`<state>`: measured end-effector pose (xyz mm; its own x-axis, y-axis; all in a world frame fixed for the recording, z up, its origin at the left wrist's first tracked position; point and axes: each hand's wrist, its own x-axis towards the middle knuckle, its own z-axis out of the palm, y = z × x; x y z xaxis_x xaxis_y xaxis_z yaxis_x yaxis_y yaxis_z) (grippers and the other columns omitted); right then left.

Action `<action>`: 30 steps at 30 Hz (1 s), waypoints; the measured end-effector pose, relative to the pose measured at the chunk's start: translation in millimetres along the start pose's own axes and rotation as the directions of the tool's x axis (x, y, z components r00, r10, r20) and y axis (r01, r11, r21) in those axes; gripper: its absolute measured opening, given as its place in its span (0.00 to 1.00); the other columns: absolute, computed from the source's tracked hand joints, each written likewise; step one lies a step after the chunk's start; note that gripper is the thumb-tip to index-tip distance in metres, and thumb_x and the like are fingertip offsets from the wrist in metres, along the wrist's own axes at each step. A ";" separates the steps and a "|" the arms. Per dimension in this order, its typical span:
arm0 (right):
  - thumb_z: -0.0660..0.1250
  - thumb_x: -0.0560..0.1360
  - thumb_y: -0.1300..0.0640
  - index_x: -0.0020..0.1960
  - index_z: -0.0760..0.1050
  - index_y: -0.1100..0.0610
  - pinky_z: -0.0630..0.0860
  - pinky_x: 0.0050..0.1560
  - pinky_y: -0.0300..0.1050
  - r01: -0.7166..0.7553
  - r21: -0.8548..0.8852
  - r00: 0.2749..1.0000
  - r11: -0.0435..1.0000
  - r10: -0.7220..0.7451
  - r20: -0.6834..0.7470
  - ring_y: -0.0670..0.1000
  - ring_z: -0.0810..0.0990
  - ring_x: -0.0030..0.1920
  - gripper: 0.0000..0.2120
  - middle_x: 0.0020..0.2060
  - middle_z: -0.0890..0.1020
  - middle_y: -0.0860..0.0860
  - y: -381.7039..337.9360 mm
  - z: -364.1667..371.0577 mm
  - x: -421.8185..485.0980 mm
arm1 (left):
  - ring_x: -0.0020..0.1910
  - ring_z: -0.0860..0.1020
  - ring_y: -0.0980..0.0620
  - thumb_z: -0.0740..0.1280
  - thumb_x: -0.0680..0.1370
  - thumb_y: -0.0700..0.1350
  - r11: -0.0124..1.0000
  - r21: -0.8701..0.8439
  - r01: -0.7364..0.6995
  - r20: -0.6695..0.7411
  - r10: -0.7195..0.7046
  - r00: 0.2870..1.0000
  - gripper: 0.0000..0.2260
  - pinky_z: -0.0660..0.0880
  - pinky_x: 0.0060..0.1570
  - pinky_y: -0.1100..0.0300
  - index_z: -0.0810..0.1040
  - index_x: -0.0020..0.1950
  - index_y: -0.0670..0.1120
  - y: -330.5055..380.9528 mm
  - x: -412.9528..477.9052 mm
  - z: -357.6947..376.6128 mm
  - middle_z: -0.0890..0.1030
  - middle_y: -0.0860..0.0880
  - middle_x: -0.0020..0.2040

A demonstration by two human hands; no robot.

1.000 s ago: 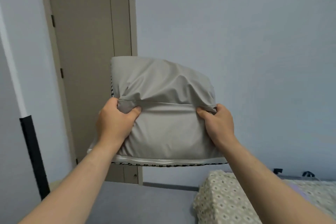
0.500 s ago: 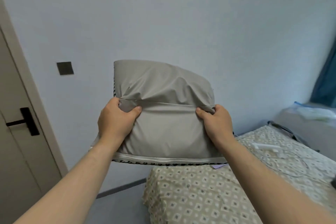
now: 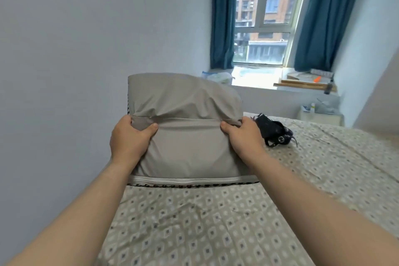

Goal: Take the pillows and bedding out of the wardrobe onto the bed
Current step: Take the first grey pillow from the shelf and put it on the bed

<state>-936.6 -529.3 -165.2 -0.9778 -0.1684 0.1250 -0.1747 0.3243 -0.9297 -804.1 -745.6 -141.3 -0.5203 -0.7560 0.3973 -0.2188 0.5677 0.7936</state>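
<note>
A grey pillow with a white zip seam and a black-and-white patterned underside hangs in front of me, above the near left part of the bed. My left hand grips its left side and my right hand grips its right side, thumbs pressed into a fold of the cover. The bed has a beige sheet with a diamond pattern. The wardrobe is out of view.
A black strapped object lies on the bed just right of the pillow. A blue-curtained window with a cluttered sill is ahead, a small white bedside unit under it. A plain wall runs along the bed's left side.
My view has swung right from the door, past the wall, to the bed and window. The pillow stays held in both hands in the same grip and now hangs over the bed.
</note>
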 end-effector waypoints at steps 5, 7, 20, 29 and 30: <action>0.71 0.66 0.44 0.48 0.77 0.53 0.77 0.53 0.53 -0.177 -0.064 0.974 0.982 0.166 -0.152 0.55 0.81 0.49 0.16 0.47 0.84 0.50 58.7 -19.7 -9.8 | 0.43 0.76 0.45 0.75 0.67 0.50 0.996 -0.080 0.032 0.270 -0.009 0.963 0.14 0.71 0.41 0.53 0.75 0.44 0.45 -29.2 -8.5 77.2 0.79 0.46 0.44; 0.70 0.66 0.42 0.47 0.75 0.52 0.76 0.52 0.53 -0.244 -0.085 0.959 0.966 0.227 -0.169 0.55 0.81 0.48 0.16 0.46 0.83 0.50 82.4 -19.8 -16.2 | 0.43 0.76 0.46 0.75 0.68 0.50 0.995 -0.078 0.054 0.347 -0.024 0.938 0.14 0.69 0.41 0.54 0.74 0.45 0.45 -47.4 -17.8 100.9 0.78 0.47 0.43; 0.68 0.72 0.45 0.46 0.71 0.55 0.69 0.43 0.47 -0.574 -0.171 0.808 0.801 0.518 -0.280 0.53 0.76 0.43 0.14 0.37 0.74 0.43 345.6 100.5 -70.1 | 0.42 0.75 0.48 0.73 0.70 0.50 0.976 0.103 0.191 0.561 -0.216 0.799 0.14 0.69 0.40 0.56 0.71 0.46 0.46 -291.5 -116.1 258.2 0.75 0.53 0.40; 0.67 0.73 0.44 0.45 0.69 0.55 0.65 0.40 0.46 -0.708 -0.231 0.705 0.667 0.651 -0.279 0.55 0.73 0.41 0.15 0.39 0.76 0.48 495.8 174.9 -132.8 | 0.45 0.75 0.45 0.73 0.69 0.50 0.946 0.253 0.201 0.655 -0.321 0.684 0.16 0.70 0.43 0.53 0.70 0.48 0.46 -454.1 -194.5 319.4 0.76 0.47 0.45; 0.67 0.73 0.44 0.45 0.68 0.55 0.65 0.40 0.46 -0.712 -0.250 0.702 0.656 0.656 -0.279 0.54 0.72 0.40 0.15 0.38 0.75 0.48 502.3 178.0 -135.8 | 0.46 0.75 0.45 0.73 0.69 0.50 0.944 0.264 0.199 0.658 -0.327 0.678 0.16 0.70 0.44 0.52 0.69 0.48 0.46 -462.4 -199.0 321.5 0.76 0.47 0.46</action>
<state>-870.9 -509.2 -710.8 -0.8330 0.3541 -0.4250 0.5527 0.5651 -0.6125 -864.8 -752.9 -735.5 -0.8246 -0.4834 -0.2938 -0.5279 0.4709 0.7068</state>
